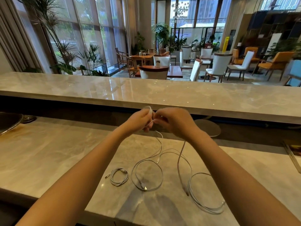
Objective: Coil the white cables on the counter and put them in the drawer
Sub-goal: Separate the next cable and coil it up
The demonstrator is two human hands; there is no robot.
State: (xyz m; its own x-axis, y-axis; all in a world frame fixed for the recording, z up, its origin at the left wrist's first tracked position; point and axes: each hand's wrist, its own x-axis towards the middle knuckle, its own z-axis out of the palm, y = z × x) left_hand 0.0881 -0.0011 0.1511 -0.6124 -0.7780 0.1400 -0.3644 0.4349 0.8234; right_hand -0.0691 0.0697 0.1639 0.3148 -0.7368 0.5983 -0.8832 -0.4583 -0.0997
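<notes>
My left hand (140, 119) holds a small loop of white cable (160, 144) raised above the marble counter (48, 157). My right hand (174, 121) pinches the same cable close beside it. The rest of that cable hangs down to the counter, where it lies in a loose loop. A small, tightly coiled white cable (118, 176) lies on the counter to the left. Another white cable (203, 193) lies in a loose loop to the right, under my right forearm. No drawer is in view.
A higher marble bar top (162, 93) runs across behind the counter. A dark round pan (8, 123) sits at the far left. A grey round disc (210, 128) lies behind my right hand. A flat printed item (293, 152) sits at the right edge.
</notes>
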